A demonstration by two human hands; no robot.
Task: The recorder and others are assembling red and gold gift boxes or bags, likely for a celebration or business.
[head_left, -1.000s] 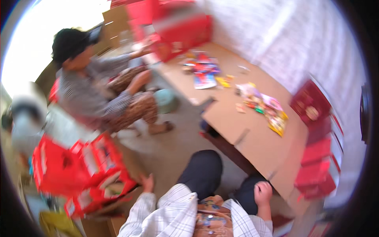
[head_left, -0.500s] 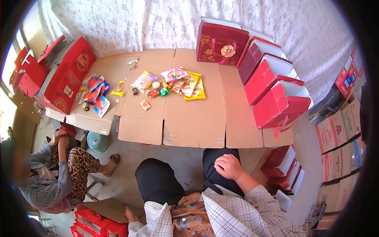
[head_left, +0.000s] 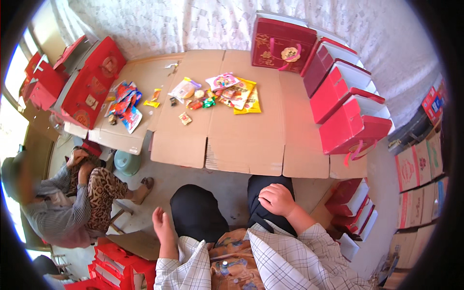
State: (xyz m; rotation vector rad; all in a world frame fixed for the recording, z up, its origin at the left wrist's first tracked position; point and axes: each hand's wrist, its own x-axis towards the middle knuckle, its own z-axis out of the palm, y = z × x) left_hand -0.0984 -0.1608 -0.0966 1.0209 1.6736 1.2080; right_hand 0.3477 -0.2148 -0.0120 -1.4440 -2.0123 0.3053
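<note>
My left hand (head_left: 164,225) is loose-fingered; my right hand (head_left: 278,199), grip unclear, rests on black trousers (head_left: 198,212). Wrapped snacks (head_left: 238,95) lie on cardboard (head_left: 244,140).

Brown worktop (head_left: 246,145), yellow packet (head_left: 252,104), maroon box (head_left: 282,36), red cartons (head_left: 344,130), green basin (head_left: 127,163), black trousers (head_left: 199,212), dark-checked white shirt (head_left: 280,256), striped sleeve (head_left: 83,205)

A white patterned curtain (head_left: 212,24) hangs along the far side; bright light fills the left window (head_left: 13,128); grey floor (head_left: 237,198) surrounds a cardboard-covered table (head_left: 246,150).
</note>
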